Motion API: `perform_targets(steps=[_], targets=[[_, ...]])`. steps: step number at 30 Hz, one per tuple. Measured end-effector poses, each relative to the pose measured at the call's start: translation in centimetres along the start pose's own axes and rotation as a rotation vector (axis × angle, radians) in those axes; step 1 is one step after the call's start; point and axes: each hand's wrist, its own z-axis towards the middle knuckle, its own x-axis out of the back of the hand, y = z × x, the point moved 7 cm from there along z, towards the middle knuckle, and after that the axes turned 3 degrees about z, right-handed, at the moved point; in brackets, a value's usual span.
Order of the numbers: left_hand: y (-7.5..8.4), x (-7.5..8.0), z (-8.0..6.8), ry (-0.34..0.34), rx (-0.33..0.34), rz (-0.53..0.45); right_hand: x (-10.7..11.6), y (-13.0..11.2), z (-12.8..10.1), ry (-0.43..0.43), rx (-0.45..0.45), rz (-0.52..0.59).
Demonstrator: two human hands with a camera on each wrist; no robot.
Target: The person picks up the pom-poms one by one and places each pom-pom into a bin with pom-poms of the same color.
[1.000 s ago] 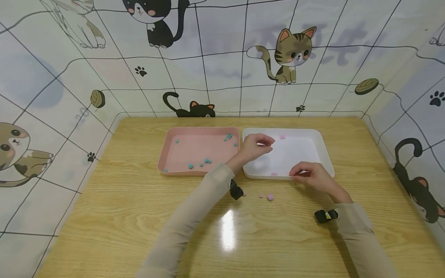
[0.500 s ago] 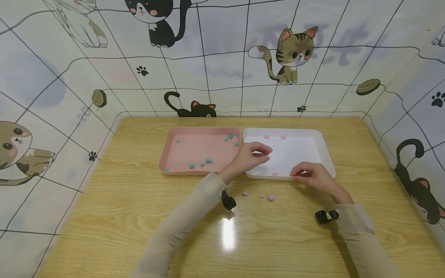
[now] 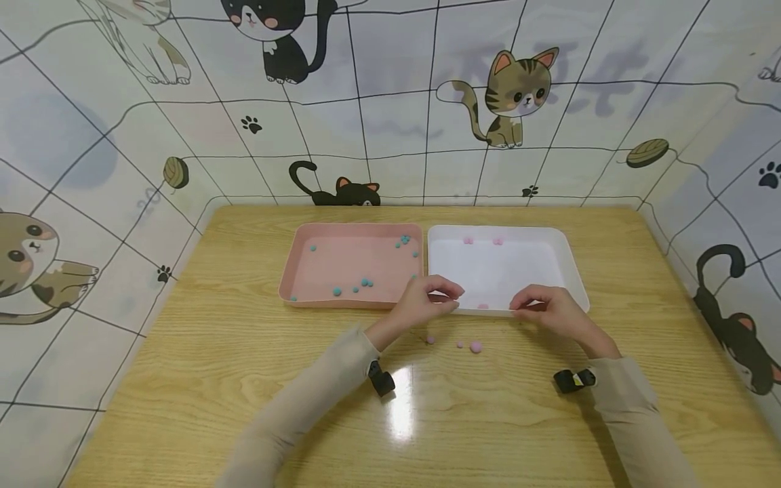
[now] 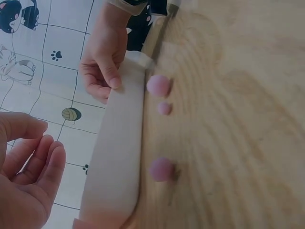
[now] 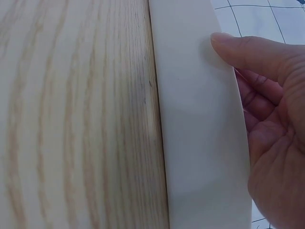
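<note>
My right hand (image 3: pixel 549 310) pinches the near wall of the white tray (image 3: pixel 512 268). In the right wrist view its thumb (image 5: pixel 240 47) lies on the outer side and its fingers are behind the rim. My left hand (image 3: pixel 422 303) hovers by the tray's near left corner. Thumb and fingers are loosely bent, with nothing visible between them in the left wrist view. Inside the white tray two small pink pieces (image 3: pixel 497 241) lie along the far side, and another pink piece (image 3: pixel 483 306) is at the near wall. In front are three pink balls (image 4: pixel 158 86) of differing size on the table.
A pink tray (image 3: pixel 329 264) stands directly left of the white one, with several teal balls (image 3: pixel 337 291) scattered in it. Both trays rest on a wooden table (image 3: pixel 201 379). Behind and beside it hangs a cat-patterned cloth (image 3: pixel 390 122).
My left hand has drawn back from the white tray's far left area toward its near left corner, uncovering a pink piece at the far side. My right hand stays on the tray wall.
</note>
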Motion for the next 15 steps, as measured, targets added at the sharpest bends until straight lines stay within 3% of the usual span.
perform_targets(steps=[4, 11, 15], targets=[[0.0, 0.1, -1.2, -0.008, 0.006, 0.031, 0.0, 0.0, 0.0, -0.003, 0.010, -0.011], [-1.3, -0.1, -2.7, -0.029, 0.115, 0.046, 0.1, 0.2, 0.0, -0.001, 0.005, -0.013], [-1.8, -0.3, -3.4, -0.043, 0.130, 0.046, 0.0, 0.2, 0.0, -0.004, 0.000, -0.014]])
